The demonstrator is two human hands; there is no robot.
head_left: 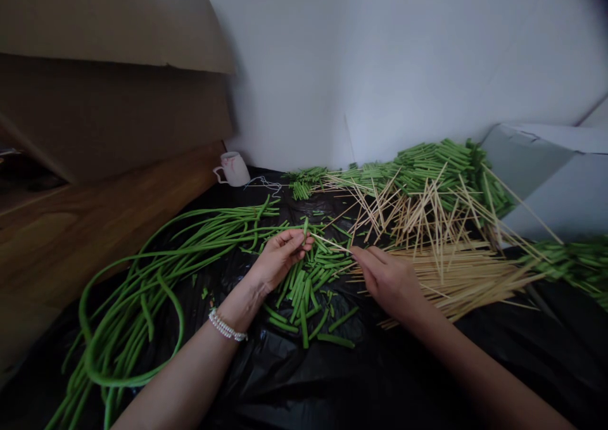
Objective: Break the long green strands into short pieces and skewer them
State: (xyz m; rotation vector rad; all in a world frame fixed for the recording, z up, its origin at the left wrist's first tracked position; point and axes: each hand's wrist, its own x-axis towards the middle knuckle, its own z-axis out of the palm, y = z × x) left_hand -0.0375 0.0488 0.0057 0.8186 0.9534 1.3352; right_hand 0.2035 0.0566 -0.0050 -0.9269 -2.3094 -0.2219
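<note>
My left hand (pixel 281 257) is closed in a pinch on a short cut piece of green bean (pixel 306 228), held upright. My right hand (pixel 387 279) is closed on a thin bamboo skewer (pixel 331 244), whose tip points left and touches the bean piece. Beneath both hands lies a heap of cut bean pieces (pixel 304 290) on black plastic sheeting (pixel 332 379). A bead bracelet (pixel 227 327) is on my left wrist.
Long uncut green beans (pixel 142 278) sprawl at the left. Loose bamboo skewers (pixel 441 240) are piled at the right, with skewered beans (pixel 437 164) stacked behind. A white cup (pixel 232 168) stands by the wall. A cardboard box (pixel 109 75) sits on a wooden surface at left.
</note>
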